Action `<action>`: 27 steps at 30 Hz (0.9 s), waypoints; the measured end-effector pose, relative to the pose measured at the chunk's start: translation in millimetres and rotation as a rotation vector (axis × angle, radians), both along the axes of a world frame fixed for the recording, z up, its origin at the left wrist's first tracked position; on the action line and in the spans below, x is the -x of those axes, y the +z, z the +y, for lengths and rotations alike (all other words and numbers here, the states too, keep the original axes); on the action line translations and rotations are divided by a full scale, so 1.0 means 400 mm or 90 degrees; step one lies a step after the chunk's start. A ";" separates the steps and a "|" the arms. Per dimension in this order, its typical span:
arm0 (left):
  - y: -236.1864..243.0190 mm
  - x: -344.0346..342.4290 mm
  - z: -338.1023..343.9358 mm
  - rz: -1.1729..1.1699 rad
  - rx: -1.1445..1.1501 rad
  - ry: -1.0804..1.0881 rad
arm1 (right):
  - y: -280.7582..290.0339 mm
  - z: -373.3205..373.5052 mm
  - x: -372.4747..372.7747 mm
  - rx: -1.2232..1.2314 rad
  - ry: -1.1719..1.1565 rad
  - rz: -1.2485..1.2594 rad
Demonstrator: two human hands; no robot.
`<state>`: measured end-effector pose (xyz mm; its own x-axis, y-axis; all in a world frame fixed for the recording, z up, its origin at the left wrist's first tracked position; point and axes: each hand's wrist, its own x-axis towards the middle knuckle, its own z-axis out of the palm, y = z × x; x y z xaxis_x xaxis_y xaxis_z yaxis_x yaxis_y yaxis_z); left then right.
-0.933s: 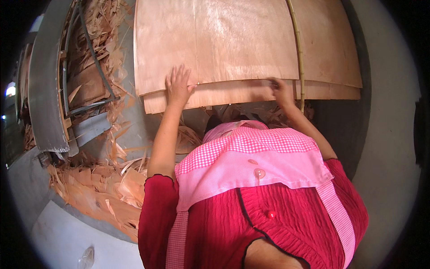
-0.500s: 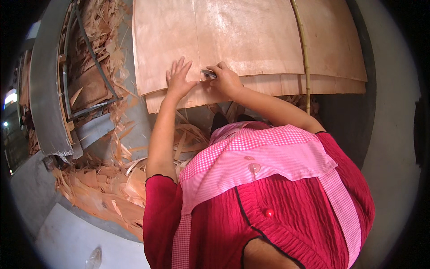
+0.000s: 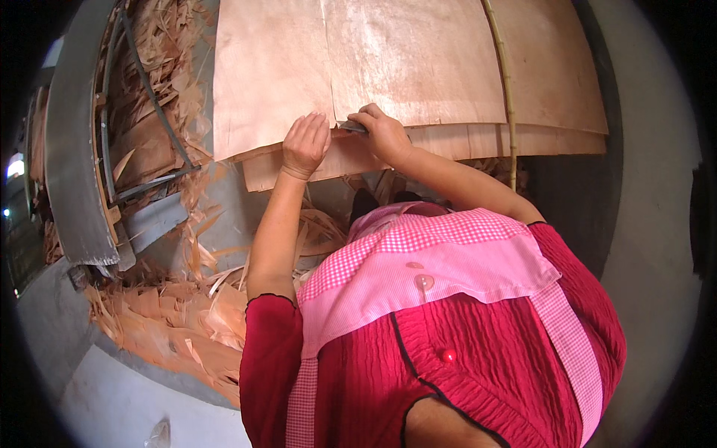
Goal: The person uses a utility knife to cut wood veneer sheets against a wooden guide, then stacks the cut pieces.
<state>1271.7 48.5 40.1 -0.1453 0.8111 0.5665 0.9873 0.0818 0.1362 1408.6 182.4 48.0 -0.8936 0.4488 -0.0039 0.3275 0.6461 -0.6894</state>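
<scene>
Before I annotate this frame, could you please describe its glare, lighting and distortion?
In the head view, a pale sheen brightens the top wood veneer sheet; at the head view's left rim, a light patch is blown out; head view corners go black and the long grey panel looks bowed.

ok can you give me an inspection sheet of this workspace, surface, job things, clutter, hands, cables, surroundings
surface: upper wood sheet, with a seam line running toward the hands; lower wood sheet juts out beneath its near edge
job's things: dark flat tool at the near edge, by the seam; thin pole lying across the wood, right of both hands
clutter: wood scraps heaped at the left
left hand: at the upper sheet's near edge, fingers together, grip unclear
right hand: gripping the dark flat tool
cables: nothing seen
surroundings: grey board and metal frame at left; white panel at lower left
</scene>
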 end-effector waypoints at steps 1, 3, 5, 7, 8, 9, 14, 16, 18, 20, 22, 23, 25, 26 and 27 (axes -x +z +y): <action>0.010 -0.002 0.004 0.007 -0.010 0.007 | 0.016 -0.006 -0.004 0.017 -0.025 0.010; 0.028 -0.006 0.009 0.011 -0.012 0.005 | 0.060 -0.017 0.005 0.042 -0.049 0.031; 0.059 -0.008 0.018 0.021 0.001 0.014 | 0.083 -0.023 0.018 0.057 -0.051 0.050; 0.104 -0.013 0.027 0.040 0.029 0.033 | 0.052 -0.011 0.037 0.109 -0.098 0.087; 0.119 -0.021 0.029 0.057 -0.016 0.073 | 0.043 -0.007 0.046 0.134 -0.118 0.107; 0.132 -0.032 0.033 0.075 -0.062 0.113 | 0.037 -0.006 0.048 0.161 -0.157 0.123; 0.126 -0.102 0.027 -0.498 -0.438 0.337 | 0.019 -0.002 0.044 0.221 -0.221 0.204; 0.158 -0.110 0.037 -0.672 -0.542 0.388 | 0.020 -0.009 0.043 0.230 -0.228 0.195; 0.182 -0.084 0.039 -0.694 -0.607 0.440 | -0.008 -0.009 0.041 0.239 -0.242 0.166; 0.185 -0.040 0.006 -0.668 -0.605 0.555 | -0.025 -0.009 0.042 0.225 -0.244 0.149; 0.147 -0.008 -0.009 -0.746 -0.704 0.660 | -0.026 -0.023 0.045 0.193 -0.236 0.146; 0.136 0.008 -0.014 -0.816 -0.760 0.700 | -0.034 -0.029 0.046 0.180 -0.215 0.137; 0.118 0.042 -0.027 -0.961 -0.865 0.776 | -0.047 -0.033 0.041 0.154 -0.175 0.119; 0.118 0.044 -0.026 -0.999 -0.824 0.730 | -0.034 -0.027 0.034 0.241 -0.185 0.096; 0.119 0.044 -0.028 -1.036 -0.782 0.682 | -0.020 -0.025 0.024 0.327 -0.194 0.071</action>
<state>1254.2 37.3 87.6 -0.8254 -0.3615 -0.4336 -0.2862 -0.3941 0.8734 1399.1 172.4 39.8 -0.7322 0.6506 -0.2015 0.3528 0.1093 -0.9293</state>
